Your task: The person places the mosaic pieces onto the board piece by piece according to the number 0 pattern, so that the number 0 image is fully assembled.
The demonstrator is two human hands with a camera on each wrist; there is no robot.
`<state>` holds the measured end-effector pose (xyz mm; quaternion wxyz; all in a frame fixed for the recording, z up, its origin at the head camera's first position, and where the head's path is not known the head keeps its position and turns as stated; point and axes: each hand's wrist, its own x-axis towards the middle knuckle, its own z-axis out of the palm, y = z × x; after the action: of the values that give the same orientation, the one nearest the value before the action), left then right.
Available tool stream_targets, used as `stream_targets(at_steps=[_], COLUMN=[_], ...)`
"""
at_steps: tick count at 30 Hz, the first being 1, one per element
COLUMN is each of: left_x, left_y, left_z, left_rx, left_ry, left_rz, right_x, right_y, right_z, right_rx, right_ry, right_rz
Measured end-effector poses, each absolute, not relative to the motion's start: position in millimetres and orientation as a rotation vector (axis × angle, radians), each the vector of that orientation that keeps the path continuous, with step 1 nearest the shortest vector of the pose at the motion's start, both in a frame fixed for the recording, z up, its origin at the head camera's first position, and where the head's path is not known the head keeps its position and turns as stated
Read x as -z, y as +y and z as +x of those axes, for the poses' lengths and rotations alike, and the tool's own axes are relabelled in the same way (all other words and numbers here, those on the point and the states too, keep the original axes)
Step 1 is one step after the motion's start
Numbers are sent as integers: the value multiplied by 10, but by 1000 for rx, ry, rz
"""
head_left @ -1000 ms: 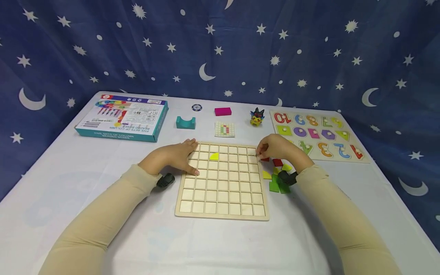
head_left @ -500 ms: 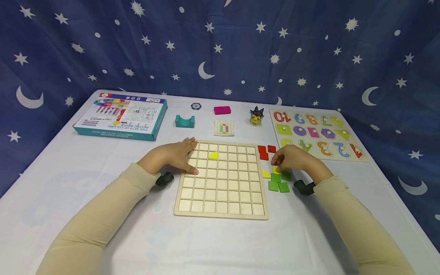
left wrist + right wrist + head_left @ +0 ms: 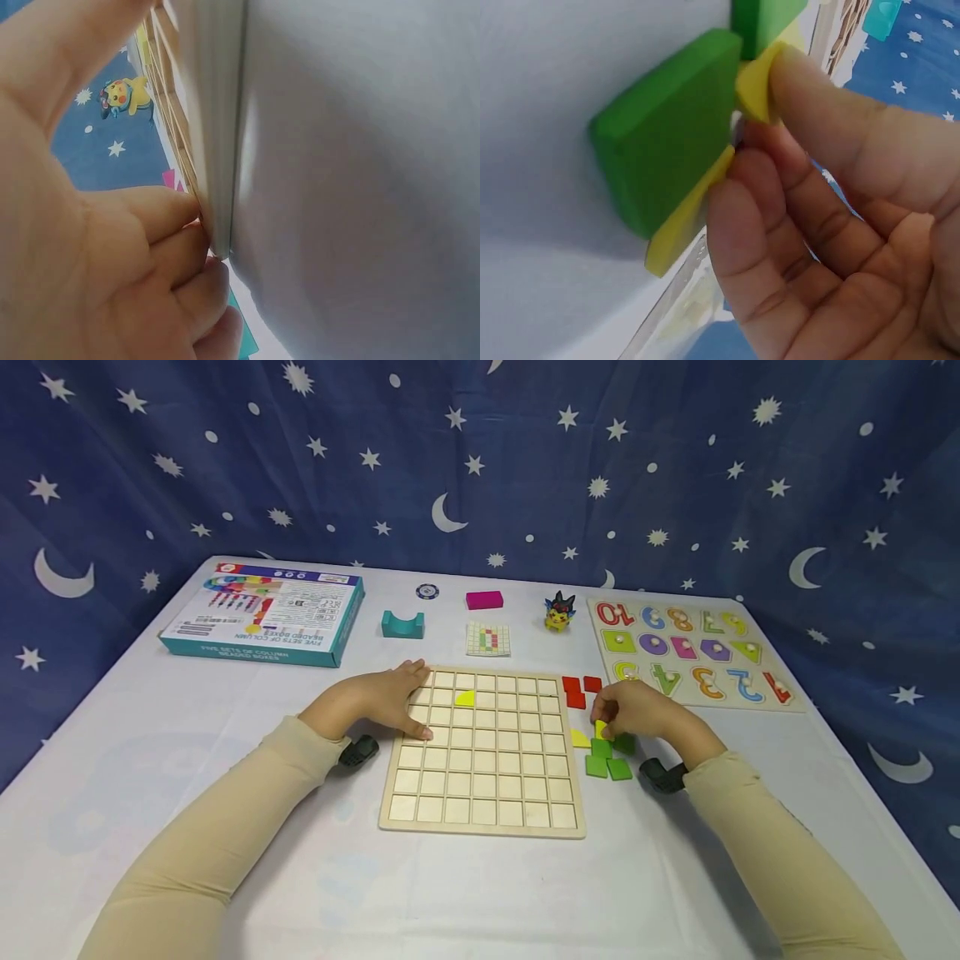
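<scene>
Across the top of my head view hangs a starry blue curtain (image 3: 517,477); beneath it a white table (image 3: 480,897) spreads to the bottom edge. At centre lies a wooden board (image 3: 485,765). On its upper-left edge I see the left hand (image 3: 378,698) resting, thumb and fingers spread. Right of centre is the right hand (image 3: 637,706), with green tiles (image 3: 596,767) to its lower left and red tiles (image 3: 575,701) to its upper left. Its thumb and fingertips pinch one yellow tile (image 3: 756,88).
</scene>
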<state>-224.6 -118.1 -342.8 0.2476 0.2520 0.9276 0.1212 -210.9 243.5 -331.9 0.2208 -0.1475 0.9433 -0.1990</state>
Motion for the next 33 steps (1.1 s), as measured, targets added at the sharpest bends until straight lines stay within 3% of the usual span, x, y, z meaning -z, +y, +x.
stream_targets(at_steps=[15, 33], left_x=[3437, 3419], left_y=[-1193, -1198], left_z=[-2236, -2227], left_rx=[-347, -345], left_ry=[2531, 2526], left_rz=[707, 709], right_x=[3139, 3195], right_y=[2211, 1396], right_z=[-2234, -2556], right_rx=[574, 647], right_ry=[2607, 2538], right_rz=[-464, -450])
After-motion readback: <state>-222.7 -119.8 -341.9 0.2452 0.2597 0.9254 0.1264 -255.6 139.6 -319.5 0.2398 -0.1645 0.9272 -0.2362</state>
